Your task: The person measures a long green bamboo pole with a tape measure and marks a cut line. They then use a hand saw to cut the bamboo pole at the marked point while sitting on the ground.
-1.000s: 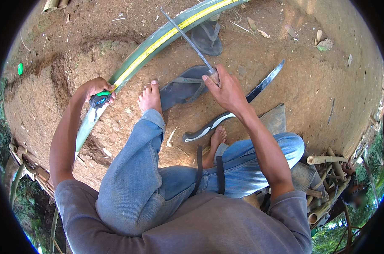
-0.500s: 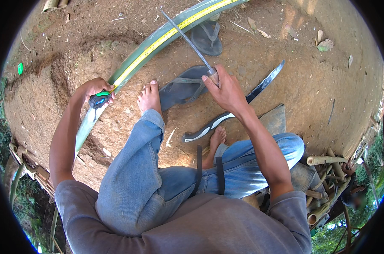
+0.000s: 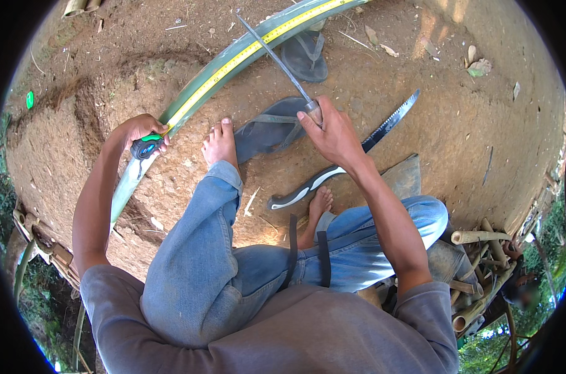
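My left hand (image 3: 142, 129) is closed round a black and green tape measure (image 3: 147, 148), which it presses against a green bamboo pole (image 3: 129, 182). From the case, the yellow tape (image 3: 203, 90) runs out along the top of the pole toward the far edge. My right hand (image 3: 334, 134) grips the wooden handle of a long, thin metal blade (image 3: 288, 70). The blade slants up to the left and crosses over the tape and pole; whether it touches them I cannot tell. Just below that hand, on the ground, lies a curved hand saw (image 3: 392, 120) with a black and white handle.
Two dark flip-flops lie beside the pole: one (image 3: 271, 134) by my bare foot (image 3: 220, 144), another (image 3: 304, 57) farther off. Brown dirt ground (image 3: 482, 137) carries a few dry leaves. Cut bamboo pieces (image 3: 479, 237) are stacked at the right; a small green object (image 3: 29, 100) lies far left.
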A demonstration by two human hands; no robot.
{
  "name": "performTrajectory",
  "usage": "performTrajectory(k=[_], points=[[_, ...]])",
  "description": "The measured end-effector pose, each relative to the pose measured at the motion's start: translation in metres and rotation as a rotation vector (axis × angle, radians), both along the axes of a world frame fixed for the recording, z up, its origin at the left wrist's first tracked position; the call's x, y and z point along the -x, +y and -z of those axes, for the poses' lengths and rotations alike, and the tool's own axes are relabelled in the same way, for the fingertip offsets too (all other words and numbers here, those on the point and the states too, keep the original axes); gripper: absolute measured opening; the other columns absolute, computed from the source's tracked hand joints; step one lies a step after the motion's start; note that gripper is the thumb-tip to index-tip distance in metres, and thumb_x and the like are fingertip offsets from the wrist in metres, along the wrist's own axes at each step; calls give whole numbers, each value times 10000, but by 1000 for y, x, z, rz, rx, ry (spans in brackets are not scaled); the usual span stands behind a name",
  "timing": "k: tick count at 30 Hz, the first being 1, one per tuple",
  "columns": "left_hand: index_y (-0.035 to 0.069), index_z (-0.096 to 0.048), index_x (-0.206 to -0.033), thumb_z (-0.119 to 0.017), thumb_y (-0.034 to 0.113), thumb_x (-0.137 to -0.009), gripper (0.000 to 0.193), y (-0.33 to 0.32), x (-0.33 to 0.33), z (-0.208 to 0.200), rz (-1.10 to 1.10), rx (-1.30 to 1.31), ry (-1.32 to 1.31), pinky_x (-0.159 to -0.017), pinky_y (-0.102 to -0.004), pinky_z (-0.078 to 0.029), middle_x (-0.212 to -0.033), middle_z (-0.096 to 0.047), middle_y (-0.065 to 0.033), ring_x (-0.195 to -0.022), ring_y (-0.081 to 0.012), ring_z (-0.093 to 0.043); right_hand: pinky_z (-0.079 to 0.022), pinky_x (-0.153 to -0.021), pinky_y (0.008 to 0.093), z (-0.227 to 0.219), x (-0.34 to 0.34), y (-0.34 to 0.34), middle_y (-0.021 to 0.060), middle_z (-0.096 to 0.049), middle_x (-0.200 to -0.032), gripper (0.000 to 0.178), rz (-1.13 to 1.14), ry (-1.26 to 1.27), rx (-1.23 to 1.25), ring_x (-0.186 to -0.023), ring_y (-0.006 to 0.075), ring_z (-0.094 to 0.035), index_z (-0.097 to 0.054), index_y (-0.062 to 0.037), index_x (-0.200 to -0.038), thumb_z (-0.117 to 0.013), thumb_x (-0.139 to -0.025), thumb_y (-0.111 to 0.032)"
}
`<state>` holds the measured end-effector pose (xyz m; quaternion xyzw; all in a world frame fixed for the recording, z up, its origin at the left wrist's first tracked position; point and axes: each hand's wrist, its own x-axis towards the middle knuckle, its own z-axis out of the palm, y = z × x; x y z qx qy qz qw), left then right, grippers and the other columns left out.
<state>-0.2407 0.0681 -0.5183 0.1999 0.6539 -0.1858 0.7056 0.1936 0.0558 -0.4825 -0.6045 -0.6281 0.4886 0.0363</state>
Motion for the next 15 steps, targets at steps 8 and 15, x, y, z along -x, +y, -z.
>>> performTrajectory(k=[8,15], points=[[-101,-672,-986,-563,206,-1035,330,1,1,0,2,9,-4,-660,-346,-587,-876,-699,-194,-727,-232,-693,-431,-612,461,12,-2,-6,187,-555,-673,429,27,29,-78,-625,346,-578,-541,21,-1042,-629,-983,-394],[-95,-684,-981,-568,218,-1035,338,-1,3,2,18,-12,-17,-664,-346,-583,-871,-705,-182,-726,-227,-696,-472,-704,534,6,0,-2,281,-636,-801,419,12,17,-29,-782,468,-634,-537,33,-1099,-621,-979,-360]])
